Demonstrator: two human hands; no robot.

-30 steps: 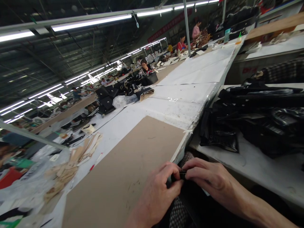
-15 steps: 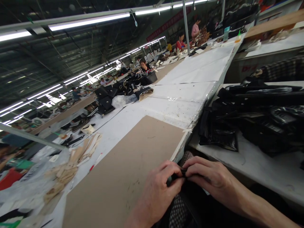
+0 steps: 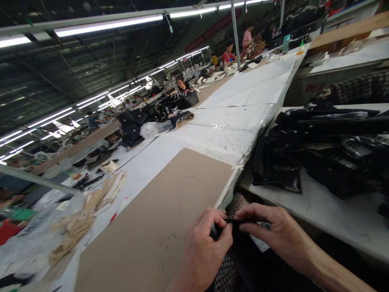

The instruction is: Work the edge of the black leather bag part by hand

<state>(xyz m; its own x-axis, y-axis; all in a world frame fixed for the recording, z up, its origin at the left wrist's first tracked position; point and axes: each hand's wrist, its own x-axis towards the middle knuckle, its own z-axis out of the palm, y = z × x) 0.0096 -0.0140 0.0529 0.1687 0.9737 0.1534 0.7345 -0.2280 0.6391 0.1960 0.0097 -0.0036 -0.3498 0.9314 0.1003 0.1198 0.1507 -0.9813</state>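
My left hand (image 3: 206, 243) and my right hand (image 3: 270, 231) meet just past the near corner of the brown board (image 3: 164, 219). Both pinch a small thin black piece (image 3: 240, 221) held between their fingertips. The left thumb and forefinger grip its left end, the right fingers its right end. Most of the piece is hidden by the fingers. Checked fabric (image 3: 237, 202) shows under the hands, below the table edge.
A long white table (image 3: 231, 121) runs away, with black bags (image 3: 136, 125) and tan cut pieces (image 3: 85, 211) on its left side. A heap of glossy black material (image 3: 328, 146) lies on the side table at right. Other people work far down the line.
My hands have shifted slightly lower in view and apart a little, so the black piece shows more between the fingertips. The camera has tilted a bit.
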